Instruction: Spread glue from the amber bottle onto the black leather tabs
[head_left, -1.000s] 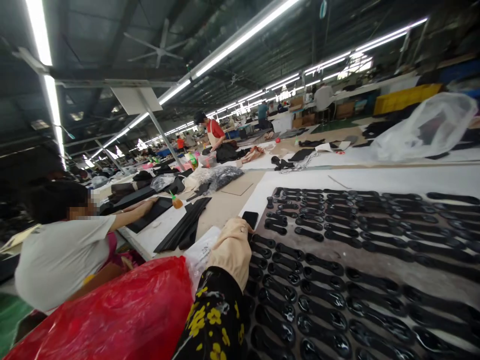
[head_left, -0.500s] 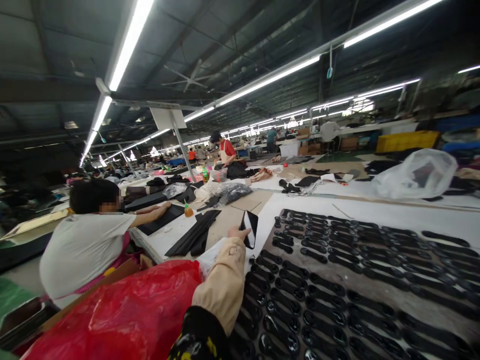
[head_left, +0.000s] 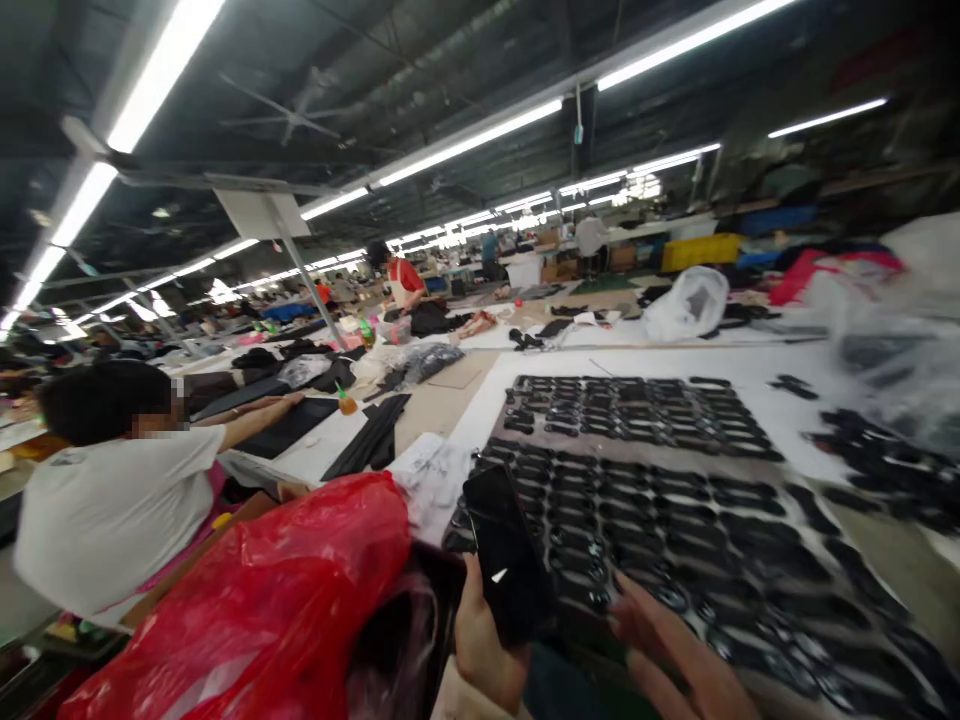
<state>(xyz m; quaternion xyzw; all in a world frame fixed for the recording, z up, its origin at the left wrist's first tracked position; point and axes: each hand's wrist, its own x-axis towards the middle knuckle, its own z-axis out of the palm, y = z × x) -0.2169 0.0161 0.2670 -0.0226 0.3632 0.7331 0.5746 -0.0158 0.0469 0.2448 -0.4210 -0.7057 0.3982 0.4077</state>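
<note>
My left hand (head_left: 484, 630) grips a black phone (head_left: 506, 545) with a dark screen, tilted upright at the lower middle of the head view. To its right, my right hand (head_left: 675, 650) is raised, fingers apart and somewhat blurred, holding nothing. Behind and beside both hands, many black strap-like pieces (head_left: 660, 500) lie in rows on a grey sheet on the white table (head_left: 772, 390). The lower edge of the phone is partly lost in shadow between the hands.
A red plastic bag (head_left: 277, 590) bulges at the lower left. Beyond it a person in a white shirt (head_left: 120, 510) reaches over black fabric (head_left: 289, 428). An orange bottle (head_left: 346, 402) stands near black strips (head_left: 371, 435). Clear plastic bags (head_left: 686, 303) lie on the right.
My left hand has drawn back from the table with the phone, which now faces me. My right hand has come into view. The camera has turned right.
</note>
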